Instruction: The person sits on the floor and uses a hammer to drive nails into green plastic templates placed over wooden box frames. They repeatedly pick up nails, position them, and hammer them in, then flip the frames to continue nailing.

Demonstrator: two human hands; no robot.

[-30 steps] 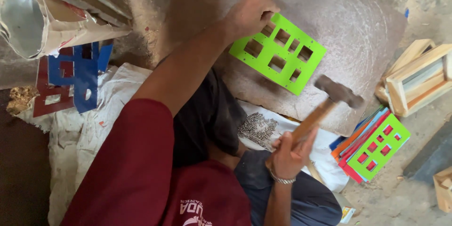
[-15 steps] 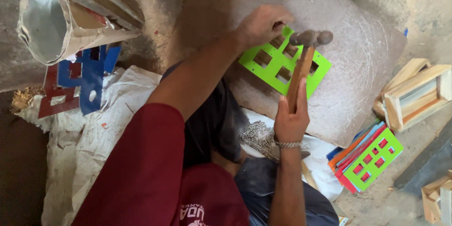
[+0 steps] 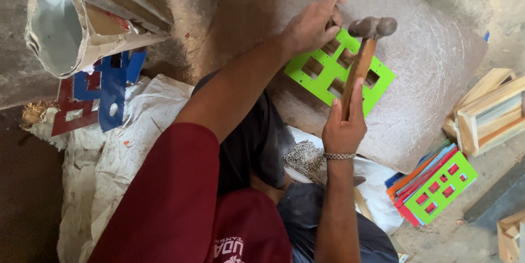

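Scrap pieces in red and blue point(image 3: 98, 99) lie at the left of the frame, well apart from the work. At upper centre, the left hand point(image 3: 311, 22) presses closed fingers onto the upper left corner of the green cut-out panel point(image 3: 383, 77), which lies flat on the stone slab point(image 3: 437, 49). Right of it, the right hand point(image 3: 343, 126) grips the hammer point(image 3: 361, 60); its handle runs upward over the panel, head just right of the left fingers.
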